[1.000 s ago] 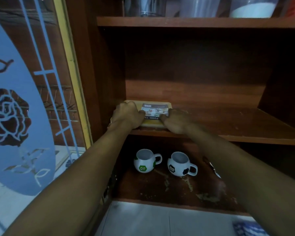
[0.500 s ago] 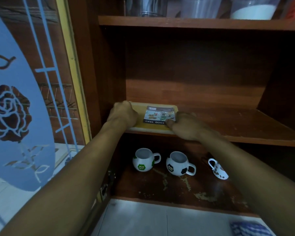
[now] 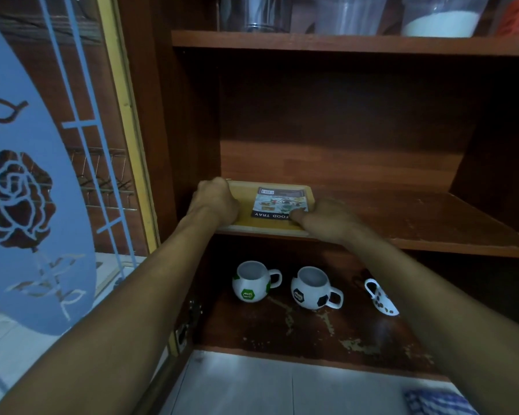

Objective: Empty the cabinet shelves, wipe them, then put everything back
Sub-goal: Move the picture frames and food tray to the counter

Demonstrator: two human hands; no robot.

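Tray (image 3: pixel 246 203) on middle shelf (image 3: pixel 408 217), left hand (image 3: pixel 215 202) curled round its left edge, right hand (image 3: pixel 327 218) pinching its front-right corner

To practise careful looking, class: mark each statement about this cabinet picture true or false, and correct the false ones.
1. The left hand and the right hand both grip the yellow food tray on the middle shelf. True.
2. The food tray lies at the shelf's right end. False: it lies at the left end.
3. Three mugs are on the lower shelf: a green-patched mug, a black-patched mug and a spotted mug. True.
4. The two patched mugs' handles point left. False: both point right.
5. Nothing is stored higher up. False: containers stand on the top shelf.
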